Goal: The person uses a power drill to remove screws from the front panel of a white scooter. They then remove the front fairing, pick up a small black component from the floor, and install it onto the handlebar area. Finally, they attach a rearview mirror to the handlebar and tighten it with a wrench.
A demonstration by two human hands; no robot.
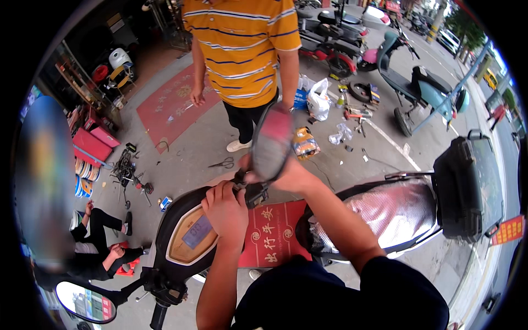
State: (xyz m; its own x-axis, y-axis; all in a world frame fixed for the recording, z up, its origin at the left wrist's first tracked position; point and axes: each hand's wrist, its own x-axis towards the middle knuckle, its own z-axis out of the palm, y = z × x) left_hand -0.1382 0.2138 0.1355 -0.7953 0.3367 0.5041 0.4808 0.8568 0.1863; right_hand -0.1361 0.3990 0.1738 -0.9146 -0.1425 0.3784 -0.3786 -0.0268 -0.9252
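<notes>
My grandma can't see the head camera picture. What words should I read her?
A person's right hand grips a blurred mirror over a scooter, while the left hand rests close by, beside the display. Opposite stands someone in an orange striped shirt, with a teal scooter parked farther right.

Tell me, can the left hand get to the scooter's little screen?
Probably yes: the left hand is right beside the screen, and nothing seems to block the way between them.
</notes>
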